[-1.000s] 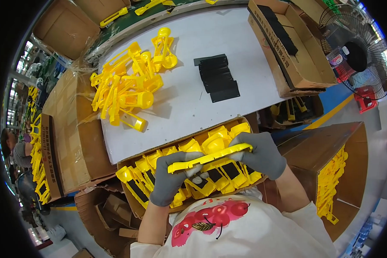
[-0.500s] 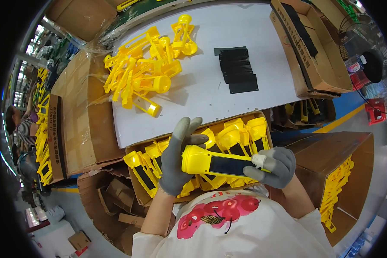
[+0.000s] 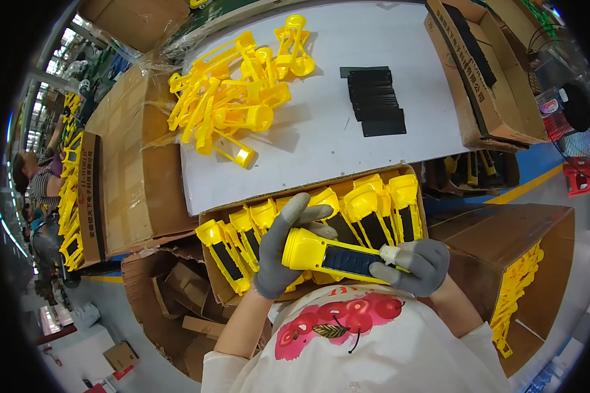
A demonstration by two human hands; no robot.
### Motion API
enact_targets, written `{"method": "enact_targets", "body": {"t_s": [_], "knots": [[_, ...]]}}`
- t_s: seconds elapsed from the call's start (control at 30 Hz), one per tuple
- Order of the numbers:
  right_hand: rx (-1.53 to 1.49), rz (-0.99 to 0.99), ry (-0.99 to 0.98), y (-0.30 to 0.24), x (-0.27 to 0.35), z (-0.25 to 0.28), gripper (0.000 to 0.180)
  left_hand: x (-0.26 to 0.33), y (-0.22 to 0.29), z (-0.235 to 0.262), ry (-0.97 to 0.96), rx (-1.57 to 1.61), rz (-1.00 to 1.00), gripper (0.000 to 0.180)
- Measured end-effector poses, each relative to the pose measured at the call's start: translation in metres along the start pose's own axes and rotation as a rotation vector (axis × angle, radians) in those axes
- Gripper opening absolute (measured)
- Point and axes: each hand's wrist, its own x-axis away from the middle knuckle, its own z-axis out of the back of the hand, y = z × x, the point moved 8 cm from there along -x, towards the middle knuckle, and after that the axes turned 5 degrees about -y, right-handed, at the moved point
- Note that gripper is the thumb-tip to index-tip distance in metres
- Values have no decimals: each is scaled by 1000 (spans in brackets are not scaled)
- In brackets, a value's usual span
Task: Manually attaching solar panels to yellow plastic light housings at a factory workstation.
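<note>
A yellow plastic flashlight-shaped housing (image 3: 306, 249) with a dark panel (image 3: 351, 259) set in its face lies across in front of my chest. My left hand (image 3: 276, 252), in a grey glove, holds its wide round end. My right hand (image 3: 421, 267), also gloved, grips the narrow end, with the thumb lying on the panel. White wrapping (image 3: 390, 254) covers one right fingertip. Just beyond my hands, an open cardboard box (image 3: 206, 216) contains several similar yellow housings (image 3: 367, 206) with dark panels. Part of the box's contents is hidden behind my hands.
On the white table are a heap of yellow frames (image 3: 229, 98) and a stack of thin black plates (image 3: 373, 101). Cardboard cartons (image 3: 128, 150) stand left; a box with black strips (image 3: 478, 72) is at far right. Near right, another carton (image 3: 491, 229) holds yellow parts. A person (image 3: 42, 177) sits far left.
My view has shifted a little, so the table and boxes appear moved right. My right thumb has slid slightly along the dark panel. Both hands keep hold of the housing.
</note>
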Motion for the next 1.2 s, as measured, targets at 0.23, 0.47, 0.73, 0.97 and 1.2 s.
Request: {"method": "enact_targets", "body": {"t_s": [0.23, 0.47, 0.73, 0.97, 1.2], "knots": [[7, 33, 78, -10, -9, 10, 23, -3, 1, -1, -9, 82, 5, 68], [31, 40, 77, -16, -11, 11, 24, -4, -1, -2, -1, 111, 26, 62], [4, 77, 63, -21, -17, 18, 28, -7, -11, -1, 31, 198, 114, 58], [-61, 87, 36, -25, -31, 30, 23, -22, -9, -11, -59, 382, 214, 63], [69, 20, -55, -21, -21, 34, 36, -20, -7, 27, 331, 292, 451, 46]]}}
